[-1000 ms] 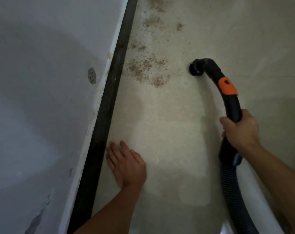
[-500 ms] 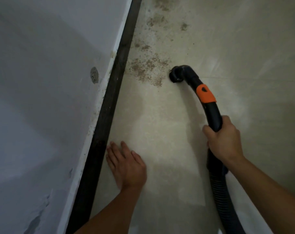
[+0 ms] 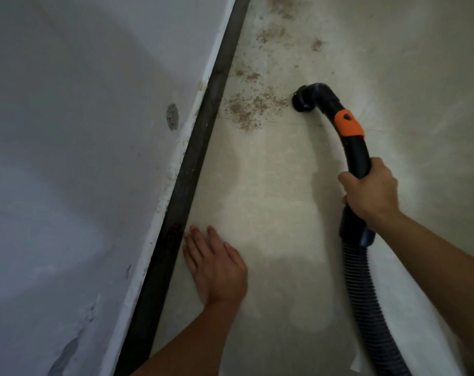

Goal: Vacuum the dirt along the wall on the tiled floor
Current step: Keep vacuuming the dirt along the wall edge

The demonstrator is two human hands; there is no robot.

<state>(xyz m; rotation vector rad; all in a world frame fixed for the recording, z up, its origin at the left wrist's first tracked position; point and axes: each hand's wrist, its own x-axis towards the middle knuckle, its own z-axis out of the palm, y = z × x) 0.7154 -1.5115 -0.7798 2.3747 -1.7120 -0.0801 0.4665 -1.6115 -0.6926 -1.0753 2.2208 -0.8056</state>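
Pale tiled floor [image 3: 284, 207] is running alongside a grey-white wall [image 3: 81, 118], with a dark skirting strip [image 3: 195, 169] lying between them.

- Dirt [image 3: 250, 107]: a brown speckled patch is sitting on the floor far from the person, just right of the skirting strip. Smaller patches [image 3: 274, 33] are trailing farther off along the wall.
- Nozzle [image 3: 302, 100]: black and curved, its mouth is facing left at the patch's right edge.
- Pipe [image 3: 358, 156]: black with an orange collar [image 3: 348, 123], it is bending back toward the near right.
- Right hand [image 3: 371, 194]: its fingers are wrapping round the pipe below the collar.
- Hose [image 3: 366, 294]: ribbed, it is trailing off the near edge.
- Left hand [image 3: 214, 261]: it is lying flat on the floor beside the strip, fingers straight, holding nothing, well short of the dirt.

The dirt is lying left of the nozzle, its spread following the wall. The right hand is likely needing a leftward sweep toward the strip, then a push farther along.
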